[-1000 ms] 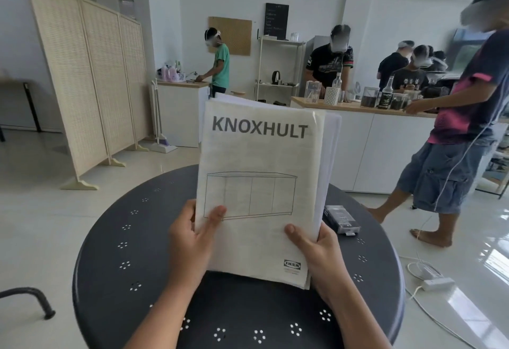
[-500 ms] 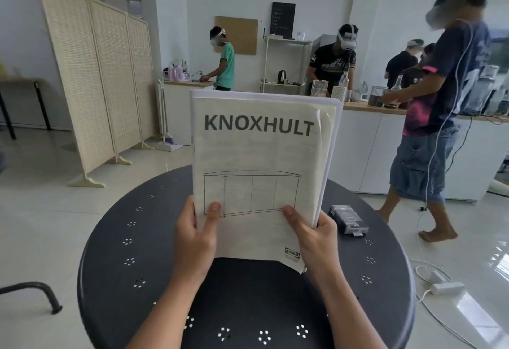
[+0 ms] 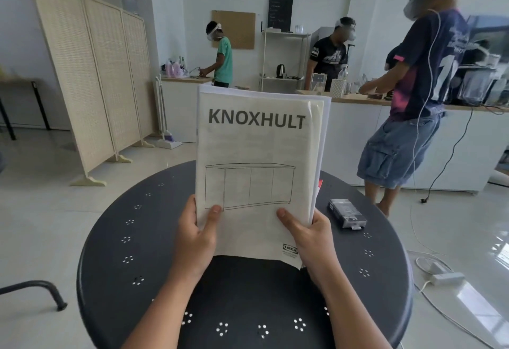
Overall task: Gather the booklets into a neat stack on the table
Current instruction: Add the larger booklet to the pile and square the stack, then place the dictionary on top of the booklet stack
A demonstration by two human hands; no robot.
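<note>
Booklets upright, centre frame, held as one bundle over the round dark table. Front cover reads KNOXHULT with a cabinet line drawing; edges of more sheets show behind it along the top and right side, not flush. Can't tell if the bottom edge touches the table or hangs just above it.

Left hand clamps the lower left edge: thumb flat on the cover, fingers hidden behind. Right hand does the same on the lower right edge, thumb on the cover, fingers wrapped round the back. Both closed on the bundle, forearms coming up from bottom of frame.

Small dark box lies flat on the table, right of the booklets, near the right hand, not touching.

Background: folding screen upper left; white counter across the middle; person in shorts standing at it on the right, blurred; two more people further back. White cable and adapter on the floor, lower right.
</note>
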